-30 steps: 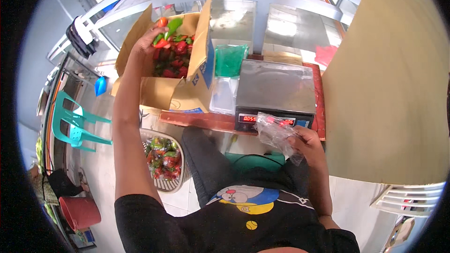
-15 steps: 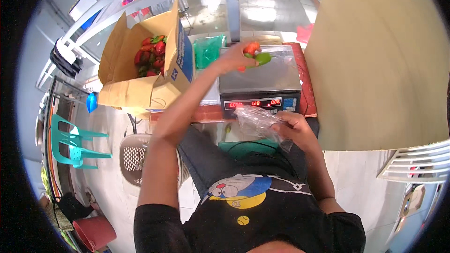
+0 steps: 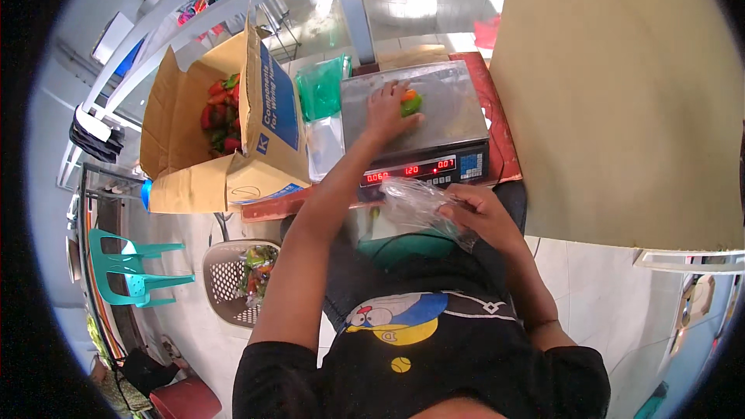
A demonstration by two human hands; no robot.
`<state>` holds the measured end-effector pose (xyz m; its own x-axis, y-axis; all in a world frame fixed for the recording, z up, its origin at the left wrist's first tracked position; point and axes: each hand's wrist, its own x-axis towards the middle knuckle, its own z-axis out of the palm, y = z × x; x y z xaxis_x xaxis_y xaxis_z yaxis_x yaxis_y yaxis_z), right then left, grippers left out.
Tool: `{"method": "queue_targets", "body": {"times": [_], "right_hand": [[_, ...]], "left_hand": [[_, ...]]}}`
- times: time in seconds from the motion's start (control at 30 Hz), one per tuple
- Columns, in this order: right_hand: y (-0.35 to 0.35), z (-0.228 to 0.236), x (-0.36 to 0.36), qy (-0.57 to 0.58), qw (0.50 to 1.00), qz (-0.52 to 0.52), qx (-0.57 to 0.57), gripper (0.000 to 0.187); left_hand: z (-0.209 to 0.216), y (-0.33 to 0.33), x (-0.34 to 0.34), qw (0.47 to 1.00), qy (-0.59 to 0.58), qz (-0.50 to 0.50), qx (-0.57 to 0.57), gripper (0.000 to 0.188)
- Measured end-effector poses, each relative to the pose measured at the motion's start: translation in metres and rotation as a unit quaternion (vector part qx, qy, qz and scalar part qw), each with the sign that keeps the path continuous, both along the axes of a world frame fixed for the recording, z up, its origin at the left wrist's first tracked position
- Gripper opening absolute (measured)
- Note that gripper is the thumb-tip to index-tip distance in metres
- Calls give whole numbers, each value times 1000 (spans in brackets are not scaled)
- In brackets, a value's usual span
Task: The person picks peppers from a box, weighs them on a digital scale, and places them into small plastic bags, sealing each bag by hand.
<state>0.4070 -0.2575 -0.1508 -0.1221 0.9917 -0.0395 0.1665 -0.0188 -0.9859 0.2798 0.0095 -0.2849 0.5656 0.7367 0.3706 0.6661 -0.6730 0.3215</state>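
My left hand (image 3: 386, 112) rests low over the steel pan of a digital scale (image 3: 450, 120), its fingers and thumb around small orange and green peppers (image 3: 410, 103). The hand covers part of them, so how many there are is hidden. In front of the scale's lit red display, my right hand (image 3: 479, 213) pinches a clear plastic bag (image 3: 415, 203). The crumpled bag hangs toward the left and looks flat. An open cardboard box (image 3: 268, 136) stands left of the scale with red and green peppers (image 3: 223, 112) inside.
A green plastic bag (image 3: 322, 89) lies between box and scale on the red table (image 3: 508, 155). A large tan board (image 3: 613, 109) blocks the right side. Below left, a beige basket (image 3: 225, 275) holds packed vegetables. A teal chair (image 3: 128, 268) stands farther left.
My left hand has come down with the peppers from above the scale's far part onto the pan. The right hand keeps hold of the bag. The view has shifted slightly.
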Motion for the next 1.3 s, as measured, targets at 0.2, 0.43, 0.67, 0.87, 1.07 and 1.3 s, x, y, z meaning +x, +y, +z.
{"method": "queue_targets", "body": {"times": [0.2,0.43,0.67,0.87,1.07,1.3], "right_hand": [[5,0,-2,-8,1000,-1,-9,23],[5,-3,-1,17,999,-16,-39,21],[8,-10,-9,-13,1000,8,-21,22],[11,-7,-11,-18,999,31,-30,19],[25,-7,-23,-14,997,68,-32,20],[26,-3,-22,-30,997,72,-3,23]], "left_hand": [[-18,24,3,986,-109,67,-109,42],[-26,23,23,976,-124,167,-57,27],[20,41,-20,888,-415,2,-196,35],[218,-28,-101,941,-278,-122,-149,34],[228,-9,-132,970,-237,-38,-41,28],[-25,42,-76,968,-204,140,-52,65]]}}
